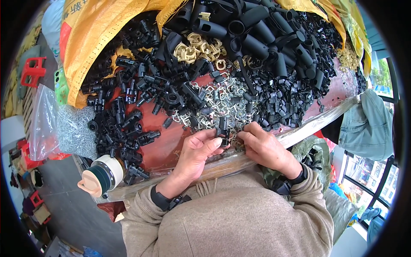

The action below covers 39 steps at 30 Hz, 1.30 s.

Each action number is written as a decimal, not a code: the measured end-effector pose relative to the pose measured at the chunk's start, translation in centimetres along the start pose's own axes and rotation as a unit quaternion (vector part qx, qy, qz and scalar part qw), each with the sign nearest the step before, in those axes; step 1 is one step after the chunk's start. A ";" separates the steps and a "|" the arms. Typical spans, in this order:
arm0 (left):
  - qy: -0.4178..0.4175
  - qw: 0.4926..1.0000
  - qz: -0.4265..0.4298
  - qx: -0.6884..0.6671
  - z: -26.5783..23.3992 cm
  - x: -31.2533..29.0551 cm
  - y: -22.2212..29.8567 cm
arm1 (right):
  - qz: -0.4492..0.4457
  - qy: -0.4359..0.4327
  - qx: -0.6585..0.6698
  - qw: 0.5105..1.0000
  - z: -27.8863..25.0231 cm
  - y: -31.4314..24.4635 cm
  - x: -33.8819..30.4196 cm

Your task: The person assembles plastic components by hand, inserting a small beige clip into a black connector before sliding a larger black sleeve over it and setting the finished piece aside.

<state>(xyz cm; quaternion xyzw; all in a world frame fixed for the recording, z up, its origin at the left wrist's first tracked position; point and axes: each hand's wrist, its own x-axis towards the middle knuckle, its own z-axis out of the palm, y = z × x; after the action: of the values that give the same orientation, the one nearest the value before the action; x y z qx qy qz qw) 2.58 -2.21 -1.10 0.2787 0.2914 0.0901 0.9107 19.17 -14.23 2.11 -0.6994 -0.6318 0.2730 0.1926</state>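
Between thumb and fingers, my left hand [199,152] grips a small black plastic clamp part [222,130], held upright above the table's near edge. To its right, my right hand [266,145] is closed, thumb and fingertips together over the small metal pieces; whatever it pinches is hidden. Just beyond both hands lies a heap of small silver metal hooks and pins [218,100]. Right of that spreads a pile of small black plastic pieces [282,96]. Larger black clamp assemblies [137,113] are scattered on the red tabletop [160,145] to the left.
Black plastic tubes [261,36] and beige rings [197,49] are heaped at the back, beside a yellow woven sack [102,34]. At left stand a clear bag of screws [77,132] and a cream-and-green flask [105,173]. A wooden edge [317,122] borders the near side.
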 end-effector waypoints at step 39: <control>-0.041 0.997 -0.062 -0.004 0.0 -0.1 0.5 | -0.018 0.108 0.215 0.971 -1.4 -0.4 4.3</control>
<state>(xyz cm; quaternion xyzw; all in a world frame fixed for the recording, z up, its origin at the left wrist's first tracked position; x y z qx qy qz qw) 2.51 -1.84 -0.76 0.2594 0.2706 0.0232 0.9268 19.93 -9.85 2.84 -0.6556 -0.5461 0.3222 0.4101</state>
